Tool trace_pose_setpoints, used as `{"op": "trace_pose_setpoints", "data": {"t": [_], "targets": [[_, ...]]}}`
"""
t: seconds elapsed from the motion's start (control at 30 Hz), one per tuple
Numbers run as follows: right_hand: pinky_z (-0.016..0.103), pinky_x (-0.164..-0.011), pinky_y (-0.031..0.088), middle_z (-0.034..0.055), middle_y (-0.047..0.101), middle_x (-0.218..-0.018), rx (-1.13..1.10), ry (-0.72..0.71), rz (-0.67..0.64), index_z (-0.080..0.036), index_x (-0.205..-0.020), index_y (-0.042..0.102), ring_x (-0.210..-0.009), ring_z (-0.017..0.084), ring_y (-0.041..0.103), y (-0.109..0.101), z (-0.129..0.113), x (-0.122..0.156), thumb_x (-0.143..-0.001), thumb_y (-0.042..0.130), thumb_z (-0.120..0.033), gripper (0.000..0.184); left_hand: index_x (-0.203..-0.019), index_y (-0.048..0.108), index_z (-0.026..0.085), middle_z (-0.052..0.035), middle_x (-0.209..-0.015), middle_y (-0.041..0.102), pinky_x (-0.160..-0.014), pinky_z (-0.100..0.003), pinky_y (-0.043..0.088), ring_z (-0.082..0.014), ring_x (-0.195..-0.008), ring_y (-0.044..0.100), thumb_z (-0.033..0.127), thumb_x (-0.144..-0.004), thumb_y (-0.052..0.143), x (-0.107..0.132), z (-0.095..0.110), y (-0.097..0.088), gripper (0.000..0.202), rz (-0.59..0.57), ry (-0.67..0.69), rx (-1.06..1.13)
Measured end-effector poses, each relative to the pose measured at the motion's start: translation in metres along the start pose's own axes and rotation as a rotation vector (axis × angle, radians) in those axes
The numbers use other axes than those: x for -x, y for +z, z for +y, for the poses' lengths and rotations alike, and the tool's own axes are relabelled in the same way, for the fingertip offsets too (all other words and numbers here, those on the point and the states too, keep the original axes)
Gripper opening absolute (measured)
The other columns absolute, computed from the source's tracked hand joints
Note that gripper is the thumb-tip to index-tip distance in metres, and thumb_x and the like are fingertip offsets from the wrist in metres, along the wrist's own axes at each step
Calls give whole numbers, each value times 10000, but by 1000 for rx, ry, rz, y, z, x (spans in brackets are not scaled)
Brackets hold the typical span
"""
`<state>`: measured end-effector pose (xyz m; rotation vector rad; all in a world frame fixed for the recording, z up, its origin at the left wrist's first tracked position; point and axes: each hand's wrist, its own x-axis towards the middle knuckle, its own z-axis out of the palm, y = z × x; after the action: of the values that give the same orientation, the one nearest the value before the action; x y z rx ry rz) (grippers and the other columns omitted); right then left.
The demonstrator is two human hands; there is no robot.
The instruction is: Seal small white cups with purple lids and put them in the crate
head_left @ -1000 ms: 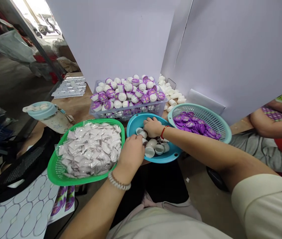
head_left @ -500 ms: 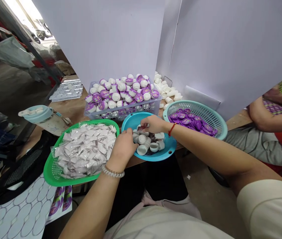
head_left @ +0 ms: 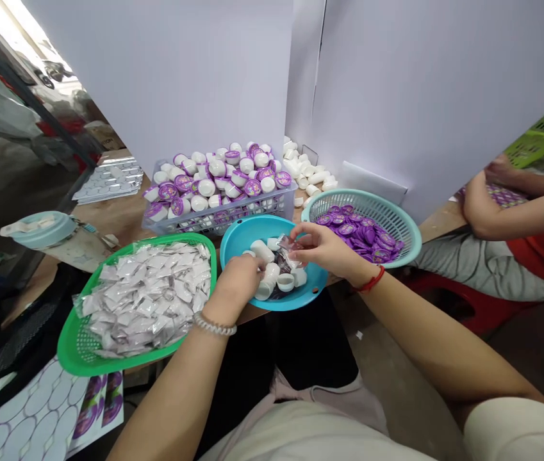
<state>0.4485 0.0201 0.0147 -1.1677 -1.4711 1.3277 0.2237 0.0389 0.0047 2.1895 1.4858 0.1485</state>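
Observation:
A blue basin (head_left: 247, 224) in front of me holds several small white plastic cups (head_left: 285, 282), with some dark brown packets among them. My right hand (head_left: 324, 248), coming in over the basin's right side, pinches a small clear plastic packet (head_left: 285, 243) with something dark in it. Over the left rim of the basin, my left hand (head_left: 238, 282) has its fingers curled in beside the white cups. Its fingertips are partly hidden, so what they hold does not show.
Left stands a green basket (head_left: 72, 349) of wrapped white packets. Behind the basin is a clear bin (head_left: 189, 224) of purple-lidded cups. On the right is a pale blue basket (head_left: 413, 237) of purple discs. Another person's arm (head_left: 516, 218) shows far right. White panels rise behind.
My right hand has drawn back slightly right, lifting the clear packet up from among the cups. The left hand remains at the basin's left side. The whole view has shifted a little.

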Motion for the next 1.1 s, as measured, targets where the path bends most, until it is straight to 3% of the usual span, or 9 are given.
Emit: {"op": "trace_pose_setpoints", "data": {"t": [0.07,0.17,0.33,0.5,0.63,0.7,0.8,0.97,1.1], "targets": [[256,-568,538,-29,711,-769,-145,-6,57,-221,-1060,719,-627,138,643,7,-2,11,-688,870,-262,404,-1074,740,176,-76,-1172,757,-985,-467,595,-230,-1070,724,344,-1008,711,1,0,3,184,-27,-20,-9],[251,-607,546,4,754,-815,-279,-51,130,-192,-909,813,-673,132,653,19,0,21,-682,830,-219,230,-1046,735,165,-67,-1127,759,-950,-455,598,-219,-1019,725,340,-994,724,-1,2,4,183,-36,-35,28],[286,-730,574,22,803,-840,-413,-26,230,-199,-860,858,-763,159,709,36,8,31,-655,868,-208,205,-803,777,198,-70,-845,768,-893,-423,560,-315,-950,738,238,-787,818,9,2,-15,60,95,23,256],[310,-749,597,35,822,-909,-385,-138,258,-209,-928,860,-822,186,743,46,-3,39,-705,878,-226,224,-1054,716,235,-68,-1161,793,-863,-350,605,-259,-1025,765,441,-895,707,40,12,-14,260,237,150,630],[265,-648,588,-4,795,-874,-350,-272,298,-255,-1154,798,-742,155,735,54,-18,45,-750,848,-176,415,-1171,650,271,-53,-1221,766,-810,-313,643,-216,-996,788,354,-903,774,56,19,8,307,361,232,949],[251,-621,585,-11,793,-876,-306,-330,353,-273,-1189,775,-739,154,747,58,-23,48,-779,812,-141,432,-1209,659,293,-46,-1244,753,-876,-323,655,-220,-1095,775,273,-881,821,60,17,14,367,442,289,1002],[257,-646,592,18,815,-954,-111,-414,424,-255,-1051,812,-840,180,770,63,-28,52,-813,778,-114,279,-1293,670,317,-61,-1312,735,-965,-375,659,-243,-1198,748,213,-897,810,66,11,15,433,536,387,870],[241,-633,548,-7,799,-834,268,-542,434,-247,-899,810,-761,147,697,65,-36,60,-840,748,-42,222,-1278,751,355,-51,-1344,752,-1047,-363,631,-226,-1241,734,101,-946,732,81,6,8,419,576,622,605],[263,-666,552,-7,795,-832,383,-563,447,-228,-869,762,-754,151,708,74,-40,66,-847,743,-26,204,-1239,788,327,-70,-1380,743,-1010,-307,645,-227,-1271,727,177,-940,780,87,11,17,334,542,556,834]]}}
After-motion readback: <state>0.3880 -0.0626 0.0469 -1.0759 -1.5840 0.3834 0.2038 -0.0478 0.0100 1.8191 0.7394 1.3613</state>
